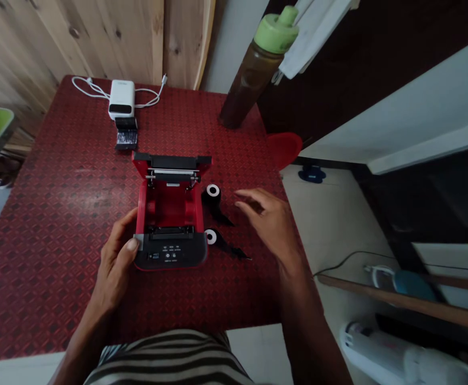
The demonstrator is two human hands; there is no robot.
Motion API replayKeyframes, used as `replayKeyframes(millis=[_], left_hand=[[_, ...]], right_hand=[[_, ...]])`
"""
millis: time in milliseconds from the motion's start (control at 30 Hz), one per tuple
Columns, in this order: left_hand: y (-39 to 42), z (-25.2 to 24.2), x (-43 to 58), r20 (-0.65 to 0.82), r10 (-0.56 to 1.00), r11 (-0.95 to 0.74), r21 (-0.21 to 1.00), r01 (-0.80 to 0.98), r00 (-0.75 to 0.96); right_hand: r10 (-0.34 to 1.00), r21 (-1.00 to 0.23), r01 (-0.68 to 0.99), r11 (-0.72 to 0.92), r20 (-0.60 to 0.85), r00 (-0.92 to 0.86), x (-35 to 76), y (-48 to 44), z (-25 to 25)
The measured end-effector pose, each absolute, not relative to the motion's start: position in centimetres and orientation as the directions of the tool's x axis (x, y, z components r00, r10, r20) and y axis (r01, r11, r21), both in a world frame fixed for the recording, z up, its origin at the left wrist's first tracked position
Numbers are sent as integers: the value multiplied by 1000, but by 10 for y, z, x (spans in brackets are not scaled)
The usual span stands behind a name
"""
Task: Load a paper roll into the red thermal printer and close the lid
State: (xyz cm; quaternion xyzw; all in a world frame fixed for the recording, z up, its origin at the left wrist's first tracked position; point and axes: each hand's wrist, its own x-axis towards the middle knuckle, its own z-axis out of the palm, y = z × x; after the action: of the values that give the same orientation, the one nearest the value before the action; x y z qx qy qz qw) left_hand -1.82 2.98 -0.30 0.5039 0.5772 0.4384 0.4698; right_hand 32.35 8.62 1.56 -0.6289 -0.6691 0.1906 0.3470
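A red and black label printer [171,251] sits on the table with its lid [171,162] raised and its red inner bay bare. My left hand [118,255] grips the printer's left side, thumb on the front panel's corner and fingers along the side wall. To the printer's right lie two small black ribbon rolls with white cores, the far roll [213,199] and the near roll [217,239], each with a loose black tail. My right hand [266,218] hovers right of the rolls, fingers curved and slightly apart, holding nothing.
On the red patterned table [69,256], a white power bank [122,98] with white cables stands at the back, a small black item [126,138] before it. A tall brown bottle [246,80] with a green cap rises at the back right. A red stool [285,148] is beyond the right edge.
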Motion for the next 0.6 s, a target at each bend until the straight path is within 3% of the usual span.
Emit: replayKeyframes(millis=[167,367,533,600], left_hand=[[30,-2,-18,-98,994,104,981,163,-44],[30,0,-18,-108,993,114,979,171,-41],[31,6,-15,-118,993,120,984,129,-18],[32,8,-14,-132,991,133,987,96,-12]], right_hand=[[985,-738,653,168,159,-74,304,125,-20],[981,-774,606,182,186,-58,286,133,-25],[971,-777,599,193,237,-5,294,104,28],[961,-718,655,236,273,-47,295,86,65]])
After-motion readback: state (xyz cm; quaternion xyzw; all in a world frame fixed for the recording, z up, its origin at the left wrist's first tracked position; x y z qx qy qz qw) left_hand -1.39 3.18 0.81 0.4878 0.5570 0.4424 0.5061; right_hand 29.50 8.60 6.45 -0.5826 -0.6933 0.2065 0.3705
